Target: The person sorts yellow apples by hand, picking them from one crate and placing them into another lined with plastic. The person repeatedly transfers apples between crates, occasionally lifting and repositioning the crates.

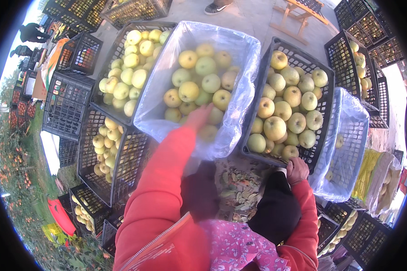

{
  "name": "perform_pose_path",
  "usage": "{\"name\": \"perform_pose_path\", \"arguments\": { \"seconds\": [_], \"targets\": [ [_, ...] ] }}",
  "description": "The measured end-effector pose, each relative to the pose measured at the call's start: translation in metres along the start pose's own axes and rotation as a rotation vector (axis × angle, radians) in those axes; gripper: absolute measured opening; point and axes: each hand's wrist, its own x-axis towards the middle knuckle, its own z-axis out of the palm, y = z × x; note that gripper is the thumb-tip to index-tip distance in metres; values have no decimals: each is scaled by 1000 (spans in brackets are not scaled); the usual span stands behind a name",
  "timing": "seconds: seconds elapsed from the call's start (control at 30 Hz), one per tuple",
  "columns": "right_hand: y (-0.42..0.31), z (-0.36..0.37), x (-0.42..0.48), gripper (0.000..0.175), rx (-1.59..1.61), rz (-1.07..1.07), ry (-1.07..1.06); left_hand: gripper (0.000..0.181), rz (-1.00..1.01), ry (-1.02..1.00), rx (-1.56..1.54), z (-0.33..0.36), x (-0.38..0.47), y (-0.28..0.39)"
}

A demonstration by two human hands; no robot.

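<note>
My left hand (199,118) reaches into a crate lined with clear plastic film (149,117). Its fingertips are beside a pale green apple (215,116); whether they hold it cannot be seen. Yellow-green apples (189,91) lie loose around the hand, and the film is folded out over the crate's rim. To the right stands a black plastic crate (327,73) filled with similar apples (274,128). My right hand (296,170) has its fingers curled over that crate's near rim, close to an apple (290,153).
Another black crate of apples (126,81) adjoins on the left, with a tilted one (100,183) below it. A second film-lined crate (351,135) holds a few apples at right. Leaves (240,189) litter the ground between my legs. A wooden stool (293,18) stands beyond.
</note>
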Motion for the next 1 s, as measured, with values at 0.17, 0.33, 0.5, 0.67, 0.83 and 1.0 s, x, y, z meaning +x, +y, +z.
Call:
{"name": "perform_pose_path", "arguments": {
  "seconds": [0.17,0.33,0.5,0.67,0.83,1.0],
  "targets": [
    [-3,0,-1,12,-42,40,18,58,-3,-43,156,-5,10,8],
    [-4,1,-2,13,-9,54,48,36,218,16,72,-86,-6,85],
    [-5,0,-2,15,-1,61,33,57,712,213,-18,-66,13,212],
    [-7,1,-2,20,-24,57,64,75,577,18,459,-1,47,255],
    [-5,2,-4,21,-26,57,38,86,566,-164,147,-21,49,252],
    [-3,0,-4,18,3,36,73,99,555,-103,-747,-87,14,203]
  ]
}}
